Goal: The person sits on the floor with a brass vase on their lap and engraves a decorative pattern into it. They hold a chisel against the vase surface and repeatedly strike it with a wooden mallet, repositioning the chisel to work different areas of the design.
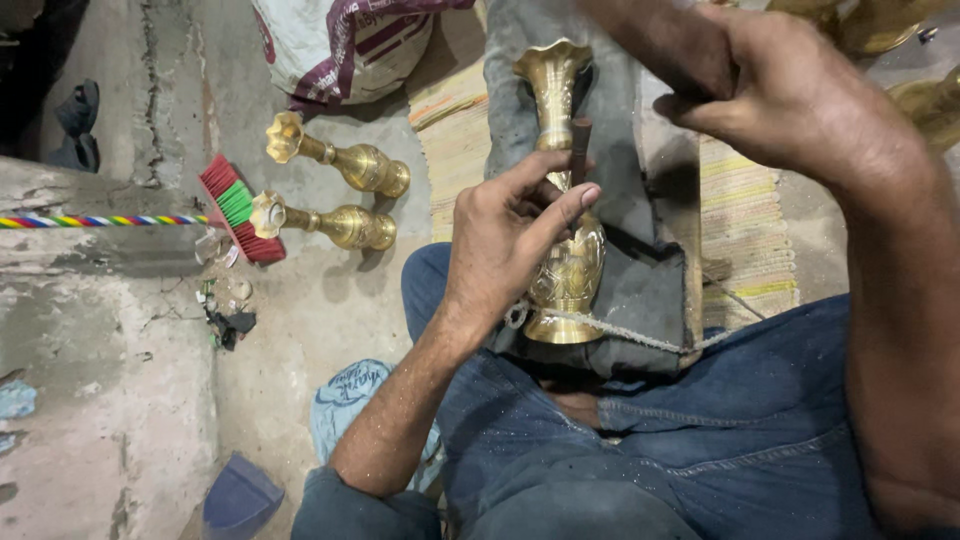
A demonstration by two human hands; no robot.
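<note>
Concrete floor (110, 400), cracked & dusty, fills the left half of the view. Person sits on it in blue jeans (700, 430), legs apart. Between the legs, a dark grey cloth pad (640, 270) runs away from the body, lying over a striped woven mat (745, 230). White & maroon sack (345, 45) at top, beyond the mat.

Right hand (790, 90) raised at upper right, clenched around sth dark; can't tell what it is, mostly hidden in the fist. Left hand (510, 235) lower, centre, thumb & fingers pinched round a dark rod-like punch (580, 150), held upright w/ its lower end against the vase.

Brass vase (565, 250) lies on the cloth pad, flared mouth pointing away from the person, base toward the lap. Engraved pattern on its belly. A thin cord (620, 333) crosses near the base and runs right across the pad.

2 more brass vases on the floor to the left, on their sides: far one (345, 160), near one (325, 222), roughly parallel, just beside each other. Broom head w/ red & green bristles (235, 205) touches the near one's mouth; its multicolour striped handle (100, 221) goes off left. More brass pieces (890, 25) at top right corner, partly cut off. Pale blue crumpled bag (345, 395) by the left knee. Dark sandal (78, 125) far left.
</note>
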